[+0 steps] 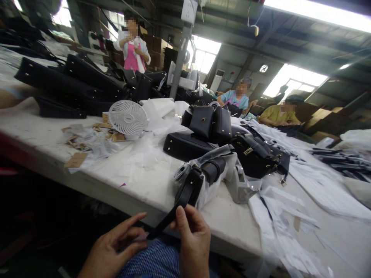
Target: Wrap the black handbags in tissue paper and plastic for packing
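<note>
My right hand [193, 239] pinches a black strap [165, 223] between thumb and fingers, just off the table's front edge. The strap runs up to a black handbag [191, 187] lying at the edge, partly wrapped in white paper and clear plastic. At the strap's lower end, my left hand [116, 245] has its thumb and fingers closed on a small piece of thin translucent film [141, 236], with the index finger stretched out above. Whether the film is joined to the strap I cannot tell.
Black handbags [201, 121] are piled behind. A white fan [128, 117] stands left, beside paper tags [77, 159]. White wrapping strips [269, 227] lie right on the white table [121, 197]. A metal post [181, 58] rises at the back. Three people work beyond.
</note>
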{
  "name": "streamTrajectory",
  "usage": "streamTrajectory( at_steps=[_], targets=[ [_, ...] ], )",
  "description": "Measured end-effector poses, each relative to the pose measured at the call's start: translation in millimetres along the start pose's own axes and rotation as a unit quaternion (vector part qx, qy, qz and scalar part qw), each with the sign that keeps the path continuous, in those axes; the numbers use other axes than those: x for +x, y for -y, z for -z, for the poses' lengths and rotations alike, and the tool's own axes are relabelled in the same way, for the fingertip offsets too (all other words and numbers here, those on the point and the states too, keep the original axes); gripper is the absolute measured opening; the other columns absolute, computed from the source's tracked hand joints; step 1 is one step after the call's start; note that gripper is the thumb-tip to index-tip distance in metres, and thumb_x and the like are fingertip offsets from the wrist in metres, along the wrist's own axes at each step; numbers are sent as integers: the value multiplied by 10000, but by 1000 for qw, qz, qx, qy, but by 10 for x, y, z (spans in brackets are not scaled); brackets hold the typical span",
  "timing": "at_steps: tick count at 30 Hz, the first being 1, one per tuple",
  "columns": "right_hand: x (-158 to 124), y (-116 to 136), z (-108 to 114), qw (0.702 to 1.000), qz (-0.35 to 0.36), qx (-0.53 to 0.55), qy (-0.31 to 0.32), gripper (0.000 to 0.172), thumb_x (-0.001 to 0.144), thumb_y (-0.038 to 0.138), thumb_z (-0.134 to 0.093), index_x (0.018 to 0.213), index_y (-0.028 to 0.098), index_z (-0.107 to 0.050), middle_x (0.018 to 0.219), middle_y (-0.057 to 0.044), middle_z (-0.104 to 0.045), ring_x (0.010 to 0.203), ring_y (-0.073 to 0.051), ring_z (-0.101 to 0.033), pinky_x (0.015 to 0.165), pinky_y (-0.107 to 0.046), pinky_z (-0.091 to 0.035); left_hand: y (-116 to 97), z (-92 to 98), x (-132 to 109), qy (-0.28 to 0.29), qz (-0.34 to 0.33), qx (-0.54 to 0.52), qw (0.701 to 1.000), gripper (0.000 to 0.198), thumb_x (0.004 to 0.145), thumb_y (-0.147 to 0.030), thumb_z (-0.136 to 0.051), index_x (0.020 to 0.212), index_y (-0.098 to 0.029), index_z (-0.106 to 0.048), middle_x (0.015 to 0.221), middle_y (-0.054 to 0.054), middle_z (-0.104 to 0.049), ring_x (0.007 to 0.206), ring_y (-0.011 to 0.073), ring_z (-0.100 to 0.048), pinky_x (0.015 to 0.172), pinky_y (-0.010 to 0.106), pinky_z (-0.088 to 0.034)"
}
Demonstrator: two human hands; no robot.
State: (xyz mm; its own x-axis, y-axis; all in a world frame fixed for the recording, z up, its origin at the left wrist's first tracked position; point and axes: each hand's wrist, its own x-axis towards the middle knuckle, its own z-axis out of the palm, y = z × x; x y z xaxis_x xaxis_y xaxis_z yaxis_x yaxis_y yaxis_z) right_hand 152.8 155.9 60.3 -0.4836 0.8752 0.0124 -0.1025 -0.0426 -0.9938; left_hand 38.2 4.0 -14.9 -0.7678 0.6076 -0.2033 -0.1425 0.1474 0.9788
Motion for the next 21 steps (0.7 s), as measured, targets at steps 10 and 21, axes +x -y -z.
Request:
streamTrajectory(
  at_steps=[10,21],
  targets=[
    [-40,114,-95,1000,-5,2,-28,313,817,492,-774,832,179,-773,553,19,-644,532,-128,-627,547,-187,-505,-2,-32,-69,3,1,-18,1000,640,603,-482,-913,1196,-306,-751,874,7,-819,884,242,-785,822,225,-613],
    [-1,75,-59,1000,-11,-13,9,351,817,510,-767,811,160,-751,563,-8,-664,541,-155,-648,537,-208,-526,-41,-35,-23,17,10,-7,1000,677,577,-490,-922,1195,-273,-751,871,13,-815,915,264,-777,838,261,-618]
  ],
)
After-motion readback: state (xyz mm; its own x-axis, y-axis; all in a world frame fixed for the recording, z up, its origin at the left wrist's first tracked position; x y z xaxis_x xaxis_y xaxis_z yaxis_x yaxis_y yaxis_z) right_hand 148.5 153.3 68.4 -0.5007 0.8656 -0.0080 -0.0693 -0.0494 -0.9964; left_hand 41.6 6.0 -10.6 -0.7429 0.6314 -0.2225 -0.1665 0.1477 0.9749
